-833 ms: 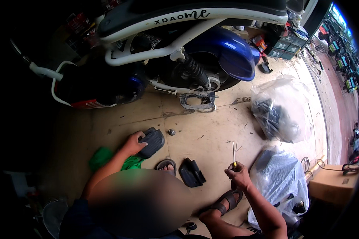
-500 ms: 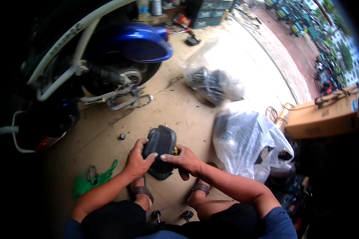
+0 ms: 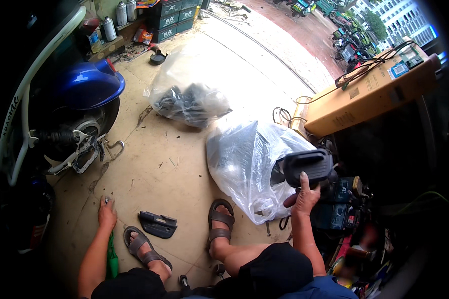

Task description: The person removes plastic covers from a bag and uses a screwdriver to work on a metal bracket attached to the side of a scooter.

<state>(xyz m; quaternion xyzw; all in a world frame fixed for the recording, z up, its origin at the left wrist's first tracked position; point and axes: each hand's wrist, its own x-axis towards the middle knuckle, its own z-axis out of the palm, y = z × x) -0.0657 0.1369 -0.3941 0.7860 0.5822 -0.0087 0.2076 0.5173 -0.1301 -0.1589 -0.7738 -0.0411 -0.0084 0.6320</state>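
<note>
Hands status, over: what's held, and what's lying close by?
Left hand low at floor, grip unclear. Right hand holding black ridged plastic cover, maroon handle. Black plastic piece near left sandal.

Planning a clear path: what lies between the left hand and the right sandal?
In the head view, a black plastic part lies on the floor between the left hand and right sandal.

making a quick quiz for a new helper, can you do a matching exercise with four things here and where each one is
1. ridged black pad
2. black plastic piece
3. blue fender
4. cardboard box

a. above a dark wheel
b. upper right of the view
c. held in the right hand
d. on the floor, beside the left sandal

Pairs: 1-c, 2-d, 3-a, 4-b
</note>
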